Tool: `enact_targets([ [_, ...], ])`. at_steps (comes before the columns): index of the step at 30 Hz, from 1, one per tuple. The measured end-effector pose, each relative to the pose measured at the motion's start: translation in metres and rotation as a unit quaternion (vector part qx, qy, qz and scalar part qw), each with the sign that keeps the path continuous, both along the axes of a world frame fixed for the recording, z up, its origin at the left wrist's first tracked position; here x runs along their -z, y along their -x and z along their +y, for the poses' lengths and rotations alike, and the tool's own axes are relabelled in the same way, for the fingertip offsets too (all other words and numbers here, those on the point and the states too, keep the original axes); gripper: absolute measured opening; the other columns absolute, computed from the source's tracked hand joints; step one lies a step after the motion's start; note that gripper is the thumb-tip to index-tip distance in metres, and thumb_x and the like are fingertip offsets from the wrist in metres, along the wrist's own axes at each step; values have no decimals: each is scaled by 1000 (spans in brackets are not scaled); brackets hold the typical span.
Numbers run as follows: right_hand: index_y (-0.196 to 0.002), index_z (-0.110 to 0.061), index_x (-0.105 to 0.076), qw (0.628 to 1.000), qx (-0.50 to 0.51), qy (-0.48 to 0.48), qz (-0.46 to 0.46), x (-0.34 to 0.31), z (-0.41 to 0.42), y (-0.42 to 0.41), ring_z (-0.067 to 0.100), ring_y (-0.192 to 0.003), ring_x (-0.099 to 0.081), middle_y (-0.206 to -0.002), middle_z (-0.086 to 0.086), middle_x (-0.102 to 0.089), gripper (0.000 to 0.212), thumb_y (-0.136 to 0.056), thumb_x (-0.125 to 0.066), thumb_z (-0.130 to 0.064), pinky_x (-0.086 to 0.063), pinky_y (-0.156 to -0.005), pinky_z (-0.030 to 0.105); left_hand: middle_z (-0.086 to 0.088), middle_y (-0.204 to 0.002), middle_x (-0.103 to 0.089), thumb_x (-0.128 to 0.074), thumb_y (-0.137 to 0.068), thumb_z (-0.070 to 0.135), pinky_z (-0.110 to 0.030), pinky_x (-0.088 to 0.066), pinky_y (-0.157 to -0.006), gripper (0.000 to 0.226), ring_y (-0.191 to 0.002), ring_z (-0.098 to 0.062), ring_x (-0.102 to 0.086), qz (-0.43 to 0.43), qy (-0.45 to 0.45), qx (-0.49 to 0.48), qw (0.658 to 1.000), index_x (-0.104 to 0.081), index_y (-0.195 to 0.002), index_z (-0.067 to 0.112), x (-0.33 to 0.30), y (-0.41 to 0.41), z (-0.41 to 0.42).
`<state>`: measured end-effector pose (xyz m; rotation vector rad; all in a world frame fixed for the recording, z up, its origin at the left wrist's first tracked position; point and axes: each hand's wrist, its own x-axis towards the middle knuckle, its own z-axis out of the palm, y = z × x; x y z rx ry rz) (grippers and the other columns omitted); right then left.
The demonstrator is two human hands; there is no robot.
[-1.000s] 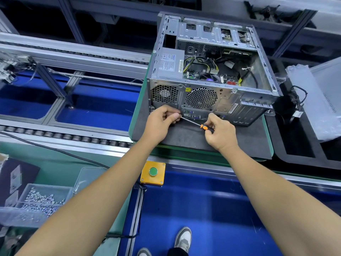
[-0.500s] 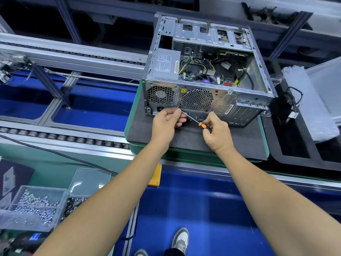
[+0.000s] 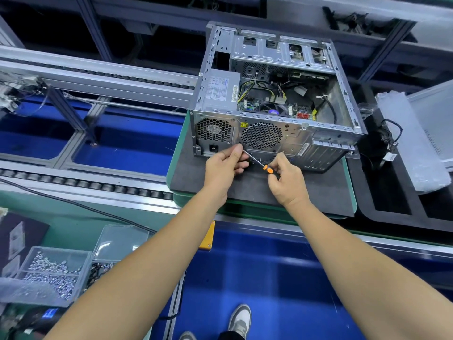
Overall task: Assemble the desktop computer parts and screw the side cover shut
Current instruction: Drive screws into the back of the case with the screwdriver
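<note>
Silver computer case (image 3: pixel 277 133) on side atop black mat, side open (internals exposed); orange-collared screwdriver (image 3: pixel 257 163) at rear panel.

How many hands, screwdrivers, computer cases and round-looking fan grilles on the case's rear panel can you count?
Hands: 2, left hand and right hand
Screwdrivers: 1, screwdriver
Computer cases: 1, computer case
Fan grilles: 2, smaller grille and larger grille
Total: 6

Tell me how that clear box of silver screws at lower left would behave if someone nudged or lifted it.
The clear screw box is heaped with metal screws, so it is probably heavy for its size. It has no lid on, so tilting would likely spill them. Its thin plastic walls may flex when gripped.
</note>
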<state>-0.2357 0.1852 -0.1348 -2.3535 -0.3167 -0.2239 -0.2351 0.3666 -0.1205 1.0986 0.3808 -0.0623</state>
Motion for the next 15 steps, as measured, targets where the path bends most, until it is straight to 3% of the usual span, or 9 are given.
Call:
enact_targets([
  [3,-85,-35,-35,1000,20,17,7,-2,4,7,3,-66,-50,-69,-15,-52,21,-77,-47,-20,-34,-59,33,1,-79,-76,-70,-96,28,-17,-56,-63,16,-69,-6,-68,19,12,-27,999,-73,-100,13,-3,5,-4],
  [8,-86,-29,-39,994,107,20,34,-5,28,31,24,-62,-49,-65,-10,-53,21,-82,-52,-13,-38,-55,37,-1,-80,-76,-74,-93,30,-18,-56,-63,17,-71,-9,-68,43,31,-43,998,-75,-97,13,-9,8,-6],
  [12,-80,-27,-40,979,174,-55,86,-12,49,50,12,-60,-51,-65,-8,-56,25,-84,-55,-8,-34,-51,32,-3,-80,-76,-78,-89,32,-18,-56,-62,21,-70,-9,-68,56,27,-37,997,-78,-93,12,-12,9,-7],
  [15,-75,-25,-40,959,198,-147,137,-18,63,59,19,-59,-49,-63,-2,-56,29,-82,-54,0,-42,-56,38,-2,-76,-75,-81,-86,37,-17,-54,-58,25,-65,-8,-65,74,-1,-22,997,-78,-85,12,-15,7,-6],
])
